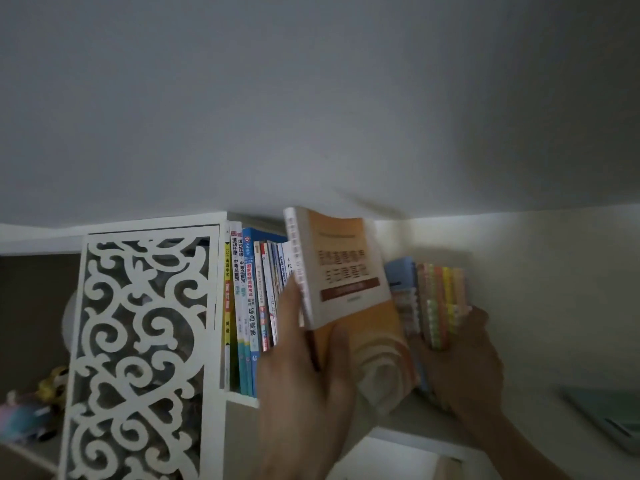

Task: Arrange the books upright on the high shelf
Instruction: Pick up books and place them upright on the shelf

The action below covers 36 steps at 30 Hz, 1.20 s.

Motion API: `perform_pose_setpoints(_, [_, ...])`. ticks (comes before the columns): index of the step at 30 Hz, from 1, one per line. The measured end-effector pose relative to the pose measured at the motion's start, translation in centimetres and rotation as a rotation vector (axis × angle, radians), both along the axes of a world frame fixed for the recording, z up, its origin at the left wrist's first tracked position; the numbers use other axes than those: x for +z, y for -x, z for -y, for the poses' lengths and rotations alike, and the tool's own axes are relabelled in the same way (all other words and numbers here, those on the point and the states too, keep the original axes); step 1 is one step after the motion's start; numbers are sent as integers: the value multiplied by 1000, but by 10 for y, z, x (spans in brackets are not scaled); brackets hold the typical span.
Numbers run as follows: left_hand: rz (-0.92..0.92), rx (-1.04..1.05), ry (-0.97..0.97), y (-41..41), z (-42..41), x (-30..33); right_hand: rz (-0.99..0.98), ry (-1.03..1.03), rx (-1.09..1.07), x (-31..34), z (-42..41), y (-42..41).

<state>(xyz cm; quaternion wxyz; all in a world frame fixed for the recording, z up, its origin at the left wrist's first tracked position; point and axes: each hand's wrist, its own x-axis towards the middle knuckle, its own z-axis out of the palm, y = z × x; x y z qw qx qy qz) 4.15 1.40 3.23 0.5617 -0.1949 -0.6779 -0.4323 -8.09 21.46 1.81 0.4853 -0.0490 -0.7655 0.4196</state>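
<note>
Left hand (308,358) grips an orange-covered book (341,271) by its lower spine edge — thumb across the cover, book tilted, its top leaning away from the right hand. Row of upright books (249,299) stands on the high shelf (239,398), just beyond the left hand. Right hand (464,362) grasps a pastel-spined stack (440,303) — upright, beside the orange book.
</note>
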Motion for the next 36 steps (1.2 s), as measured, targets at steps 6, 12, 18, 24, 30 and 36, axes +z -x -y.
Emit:
perform_pose_setpoints(6, [106, -15, 42, 59, -58, 18, -45, 83, -41, 2, -35, -17])
perform_pose_setpoints(12, [327, 335, 361, 106, -81, -18, -65, 119, -58, 2, -33, -29])
perform_pose_setpoints(18, [31, 413, 465, 122, -55, -19, -18, 67, -57, 5, 3, -30])
perform_pose_setpoints(24, [-56, 433, 729, 160, -27, -3, 49, -155, -56, 4, 31, -3])
perform_pose_setpoints(30, [-54, 377, 773, 153, -10, -32, 80, -147, -16, 5, 21, 0])
perform_pose_setpoints(36, [-57, 463, 873, 166, 2, -31, -3, 43, -4, 3, 24, -10])
